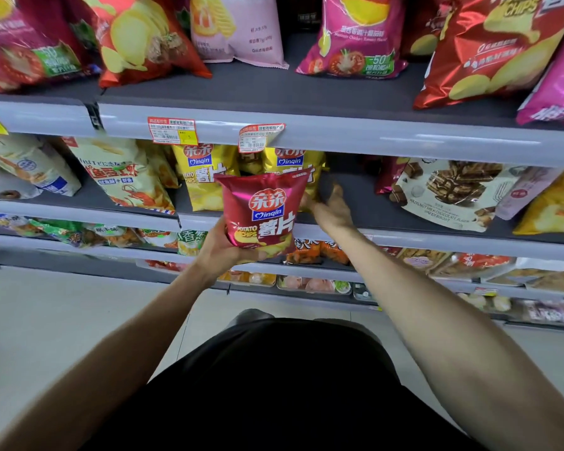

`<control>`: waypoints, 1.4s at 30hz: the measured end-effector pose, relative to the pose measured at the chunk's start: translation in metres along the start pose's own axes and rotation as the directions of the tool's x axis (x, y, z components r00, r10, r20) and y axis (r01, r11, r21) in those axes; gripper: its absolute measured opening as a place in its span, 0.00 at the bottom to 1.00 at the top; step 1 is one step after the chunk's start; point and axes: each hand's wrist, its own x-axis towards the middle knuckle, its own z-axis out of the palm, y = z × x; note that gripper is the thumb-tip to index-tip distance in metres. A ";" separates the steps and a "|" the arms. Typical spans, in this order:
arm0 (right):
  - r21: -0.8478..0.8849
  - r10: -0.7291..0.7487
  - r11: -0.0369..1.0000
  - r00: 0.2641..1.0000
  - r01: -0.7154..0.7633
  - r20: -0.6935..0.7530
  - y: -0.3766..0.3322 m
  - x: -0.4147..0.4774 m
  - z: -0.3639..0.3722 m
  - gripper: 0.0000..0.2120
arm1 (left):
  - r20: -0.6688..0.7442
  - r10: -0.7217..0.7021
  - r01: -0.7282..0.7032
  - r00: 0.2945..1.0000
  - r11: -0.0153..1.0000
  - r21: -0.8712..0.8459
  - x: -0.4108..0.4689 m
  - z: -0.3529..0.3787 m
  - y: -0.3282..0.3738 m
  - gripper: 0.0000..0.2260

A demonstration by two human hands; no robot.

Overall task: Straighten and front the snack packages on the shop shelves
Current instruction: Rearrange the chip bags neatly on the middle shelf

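My left hand grips the bottom of a red Qinqin potato chips bag, held upright in front of the middle shelf. Behind it stand two yellow Qinqin chips bags, upright on that shelf. My right hand reaches onto the shelf beside the right-hand yellow bag, fingers touching its lower edge; whether it grips the bag is hidden by the red bag.
A bare dark stretch of shelf lies right of my right hand, then a hazelnut wafer biscuit bag. Shrimp-snack bags lean at the left. The upper shelf carries large pink and red chip bags. Lower shelves hold more snacks.
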 end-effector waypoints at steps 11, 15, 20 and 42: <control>0.341 -0.009 0.937 0.982 0.074 -0.187 0.075 -0.065 -0.073 0.17 | 0.362 -0.041 0.050 0.931 0.999 -0.016 0.054 0.128 0.075 0.32; 0.224 -0.012 0.973 0.981 0.056 -0.193 0.078 -0.056 -0.101 0.23 | 0.357 -0.032 0.045 0.934 0.999 -0.026 0.068 0.160 0.097 0.29; 0.106 -0.049 0.992 0.989 0.064 -0.139 0.074 -0.022 -0.120 0.35 | 0.257 0.046 -0.073 0.965 0.992 0.098 0.087 0.184 0.105 0.45; -0.118 -0.153 0.980 0.987 0.158 0.049 0.050 -0.014 -0.119 0.44 | -0.183 0.086 -0.039 0.979 0.968 0.249 0.063 0.196 0.085 0.36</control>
